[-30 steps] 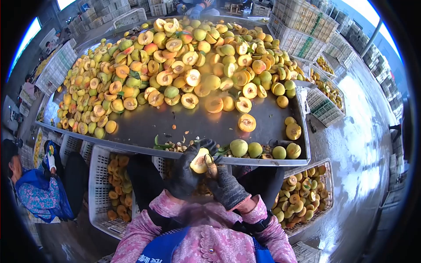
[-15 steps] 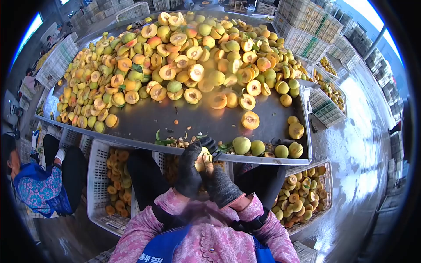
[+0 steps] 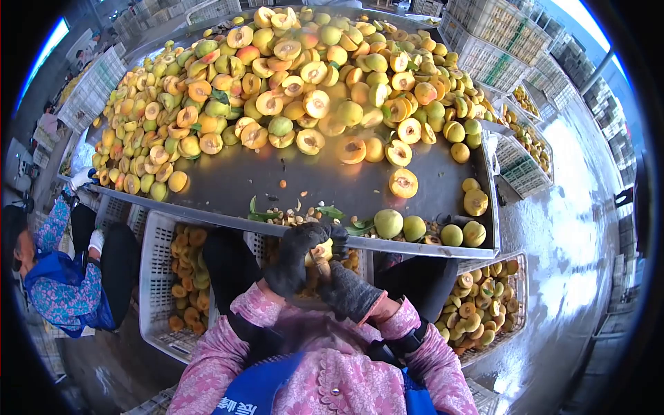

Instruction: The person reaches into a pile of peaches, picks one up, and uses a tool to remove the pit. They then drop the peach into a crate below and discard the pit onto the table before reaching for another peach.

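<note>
Fruit heap (image 3: 277,90) on table (image 3: 311,180), mostly far side. 4 fruits (image 3: 389,223) along near edge, right half. Left crate (image 3: 156,277), right crate (image 3: 522,280) this side. Co-worker (image 3: 66,290) far left.

Gloved fingers (image 3: 336,234) partly hide the held fruit (image 3: 318,252).

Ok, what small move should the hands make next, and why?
Probably turn the fruit slightly in the left hand: that hand's dark glove wraps it and hides much of its surface, while the right hand sits close against its near side.
</note>
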Demonstrator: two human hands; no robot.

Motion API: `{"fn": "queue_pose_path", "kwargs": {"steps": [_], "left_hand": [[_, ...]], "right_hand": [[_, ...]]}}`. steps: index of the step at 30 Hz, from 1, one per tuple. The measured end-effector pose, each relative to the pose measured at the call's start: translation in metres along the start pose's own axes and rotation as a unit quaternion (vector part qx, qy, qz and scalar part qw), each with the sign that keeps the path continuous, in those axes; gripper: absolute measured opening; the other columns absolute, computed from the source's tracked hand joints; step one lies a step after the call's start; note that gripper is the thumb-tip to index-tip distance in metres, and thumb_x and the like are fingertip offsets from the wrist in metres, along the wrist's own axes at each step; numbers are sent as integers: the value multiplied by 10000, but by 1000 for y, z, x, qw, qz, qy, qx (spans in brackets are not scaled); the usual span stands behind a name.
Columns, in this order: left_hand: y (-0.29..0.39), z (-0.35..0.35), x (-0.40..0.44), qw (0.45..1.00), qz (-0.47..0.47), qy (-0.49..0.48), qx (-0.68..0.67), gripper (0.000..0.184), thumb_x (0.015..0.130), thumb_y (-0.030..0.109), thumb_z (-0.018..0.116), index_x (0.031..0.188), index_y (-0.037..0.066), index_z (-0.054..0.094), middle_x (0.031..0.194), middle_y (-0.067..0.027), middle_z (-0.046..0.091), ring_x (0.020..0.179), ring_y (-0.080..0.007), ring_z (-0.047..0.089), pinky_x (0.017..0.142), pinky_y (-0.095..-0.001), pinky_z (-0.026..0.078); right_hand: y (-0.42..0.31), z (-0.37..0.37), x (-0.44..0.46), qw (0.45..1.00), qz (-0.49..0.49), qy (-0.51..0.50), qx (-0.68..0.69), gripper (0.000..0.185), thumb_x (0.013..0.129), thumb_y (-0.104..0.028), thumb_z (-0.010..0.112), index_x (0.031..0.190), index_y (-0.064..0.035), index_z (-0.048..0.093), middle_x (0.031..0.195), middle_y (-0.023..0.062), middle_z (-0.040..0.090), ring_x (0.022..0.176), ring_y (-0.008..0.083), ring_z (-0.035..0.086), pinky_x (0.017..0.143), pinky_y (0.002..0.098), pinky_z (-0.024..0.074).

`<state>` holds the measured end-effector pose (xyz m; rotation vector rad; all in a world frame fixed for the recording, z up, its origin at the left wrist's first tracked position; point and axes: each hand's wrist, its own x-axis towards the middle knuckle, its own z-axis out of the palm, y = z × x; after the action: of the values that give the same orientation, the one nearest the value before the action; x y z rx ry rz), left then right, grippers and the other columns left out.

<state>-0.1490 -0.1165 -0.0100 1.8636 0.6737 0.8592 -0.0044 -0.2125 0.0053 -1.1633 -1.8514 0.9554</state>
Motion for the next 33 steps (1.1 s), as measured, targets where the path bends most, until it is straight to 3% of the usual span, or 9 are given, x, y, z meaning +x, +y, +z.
{"fn": "queue_pose_path", "kwargs": {"steps": [14,19,22,23,25,28,30,31,33], "left_hand": [[21,17,-5,898,-171,104,-391,312,880,183,454,1042,-54,575,972,-128,637,907,-201,598,848,-345,468],[1,6,-6,983,-49,11,-174,304,877,196,476,1041,-40,576,1012,-133,620,945,-206,584,858,-352,459],[-1,1,-15,999,29,15,42,281,860,171,499,1036,-34,578,999,-129,619,945,-208,584,865,-350,455],[5,0,-17,991,59,29,114,273,854,158,506,1035,-33,577,992,-127,620,943,-209,584,868,-349,453],[13,8,-13,937,-156,62,-306,280,850,151,519,1060,-29,559,1009,-119,614,958,-211,576,880,-351,446],[13,21,-14,862,-185,96,-463,311,860,156,516,1110,-30,523,1046,-109,600,989,-209,559,903,-350,433],[26,13,-16,750,-212,91,-620,355,848,121,524,1168,-26,481,1092,-107,580,1044,-195,530,923,-335,419],[29,3,-24,937,-102,127,-309,334,839,93,517,1151,-24,496,1073,-110,587,1025,-195,543,915,-335,426],[43,-34,-27,987,-36,141,70,291,827,48,503,1109,-21,529,1037,-114,599,972,-201,571,882,-333,446]], "right_hand": [[3,2,-12,846,270,-100,449,267,882,-83,521,1145,-39,514,906,48,601,747,110,602,600,225,491],[24,12,-22,977,-167,-81,-104,286,873,-74,525,1156,-27,516,1016,69,591,927,118,584,726,228,489],[20,10,-24,845,204,-114,481,295,856,-53,539,1150,-26,522,1033,70,588,965,126,571,782,233,479],[21,9,-22,942,89,-120,301,310,849,-49,552,1156,-30,518,1029,64,590,948,125,575,774,235,481],[22,7,-17,978,-147,-112,-99,341,833,-41,578,1168,-36,512,1020,54,595,913,122,583,757,240,485],[-1,10,-18,715,350,-74,601,305,883,-49,506,1187,-62,494,932,31,590,704,87,580,591,225,475],[-18,5,-24,735,293,-157,591,327,886,-85,515,1212,-78,483,857,-1,565,597,62,520,510,215,430],[-24,1,-20,693,296,-172,634,381,876,-124,526,1248,-72,457,795,-22,532,627,56,498,525,197,399],[-8,10,-21,802,250,-108,532,328,880,-168,557,1184,-57,504,837,-34,540,680,48,504,576,202,412]]}}
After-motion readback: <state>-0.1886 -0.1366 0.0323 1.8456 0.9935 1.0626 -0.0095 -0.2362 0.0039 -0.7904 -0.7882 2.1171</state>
